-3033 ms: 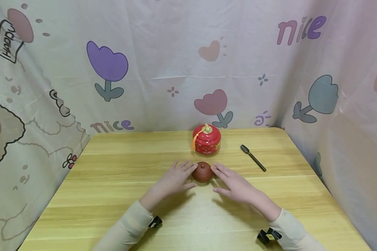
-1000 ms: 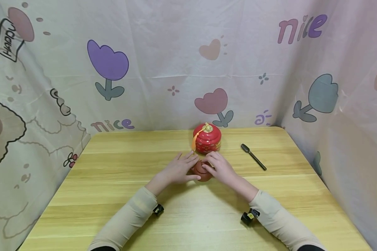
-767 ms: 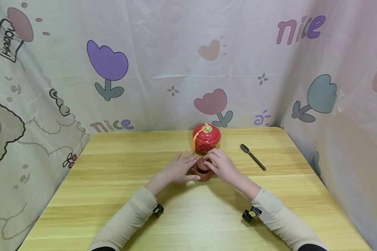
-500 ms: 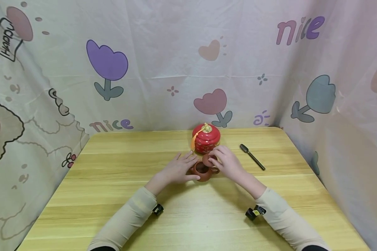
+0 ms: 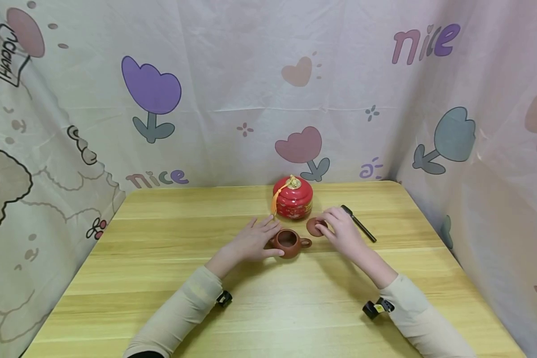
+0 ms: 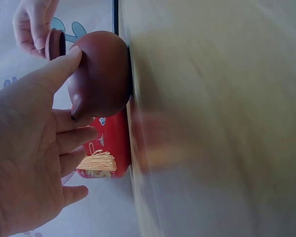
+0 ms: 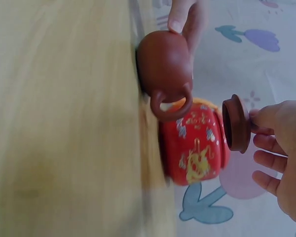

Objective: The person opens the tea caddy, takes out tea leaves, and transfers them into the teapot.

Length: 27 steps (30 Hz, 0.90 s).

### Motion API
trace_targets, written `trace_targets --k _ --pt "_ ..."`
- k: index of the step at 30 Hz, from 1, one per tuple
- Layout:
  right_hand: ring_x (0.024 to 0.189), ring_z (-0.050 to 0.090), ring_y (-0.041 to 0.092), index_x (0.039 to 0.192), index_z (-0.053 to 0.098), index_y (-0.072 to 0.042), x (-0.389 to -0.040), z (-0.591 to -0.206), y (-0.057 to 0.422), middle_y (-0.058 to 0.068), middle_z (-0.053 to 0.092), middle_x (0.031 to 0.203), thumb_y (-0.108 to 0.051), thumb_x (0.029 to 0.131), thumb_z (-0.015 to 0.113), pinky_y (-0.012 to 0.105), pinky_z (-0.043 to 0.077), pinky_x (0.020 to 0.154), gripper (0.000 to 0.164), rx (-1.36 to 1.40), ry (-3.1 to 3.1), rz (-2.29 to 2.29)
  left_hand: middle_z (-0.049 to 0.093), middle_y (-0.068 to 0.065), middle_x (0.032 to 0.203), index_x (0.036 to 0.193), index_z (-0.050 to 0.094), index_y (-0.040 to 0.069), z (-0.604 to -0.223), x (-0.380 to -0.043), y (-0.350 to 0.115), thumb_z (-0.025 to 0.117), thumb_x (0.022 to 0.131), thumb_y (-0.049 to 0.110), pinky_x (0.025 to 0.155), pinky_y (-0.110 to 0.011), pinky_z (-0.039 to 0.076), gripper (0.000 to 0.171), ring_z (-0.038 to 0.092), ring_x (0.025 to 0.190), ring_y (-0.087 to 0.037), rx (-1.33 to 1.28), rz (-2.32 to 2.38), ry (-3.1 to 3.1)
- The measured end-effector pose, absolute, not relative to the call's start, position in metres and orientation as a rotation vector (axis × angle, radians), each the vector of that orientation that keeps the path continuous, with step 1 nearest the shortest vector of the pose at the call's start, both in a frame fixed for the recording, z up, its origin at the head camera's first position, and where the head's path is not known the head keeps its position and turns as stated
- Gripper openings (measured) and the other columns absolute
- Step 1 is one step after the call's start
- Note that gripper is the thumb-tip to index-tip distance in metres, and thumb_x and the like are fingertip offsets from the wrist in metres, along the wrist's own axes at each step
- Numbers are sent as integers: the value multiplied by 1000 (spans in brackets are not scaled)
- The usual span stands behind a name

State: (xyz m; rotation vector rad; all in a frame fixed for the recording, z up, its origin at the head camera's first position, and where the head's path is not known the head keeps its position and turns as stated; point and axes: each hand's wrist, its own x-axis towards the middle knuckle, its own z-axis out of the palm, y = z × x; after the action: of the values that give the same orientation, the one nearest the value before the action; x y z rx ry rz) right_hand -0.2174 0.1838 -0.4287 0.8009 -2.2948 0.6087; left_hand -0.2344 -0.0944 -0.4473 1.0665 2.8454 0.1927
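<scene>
A small brown clay teapot [image 5: 288, 245] stands uncovered on the table, its dark opening facing up and its loop handle to the right. My left hand [image 5: 253, 242] rests against its spout side, fingers fairly straight; in the left wrist view the thumb touches the pot body and the forefinger lies by the spout [image 6: 77, 106]. Right of the pot, my right hand [image 5: 343, 232] pinches the teapot lid [image 7: 237, 123] by its knob between thumb and fingers. The lid is tilted and held above the table, apart from the pot.
A red lidded jar [image 5: 293, 199] with an orange tassel stands just behind the teapot. A black scoop [image 5: 360, 226] with a long handle lies at the right, partly behind my right hand. Patterned cloth [image 5: 232, 99] hangs around the wooden table [image 5: 170, 238].
My right hand has taken the lid off the teapot and carried it to the right, uncovering the opening and handle. The left hand moved in against the pot and has since stayed there.
</scene>
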Motion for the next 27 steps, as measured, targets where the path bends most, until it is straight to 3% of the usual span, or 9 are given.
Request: trace_targets --k 27 --pt "95 58 26 89 69 -10 -205 -461 196 6 66 95 -15 80 78 43 46 91 14 661 -2584 607 29 -3 161 154 32 16 -447 -233 -95 43 91 70 121 -58 15 83 13 153 -23 1046 201 2844"
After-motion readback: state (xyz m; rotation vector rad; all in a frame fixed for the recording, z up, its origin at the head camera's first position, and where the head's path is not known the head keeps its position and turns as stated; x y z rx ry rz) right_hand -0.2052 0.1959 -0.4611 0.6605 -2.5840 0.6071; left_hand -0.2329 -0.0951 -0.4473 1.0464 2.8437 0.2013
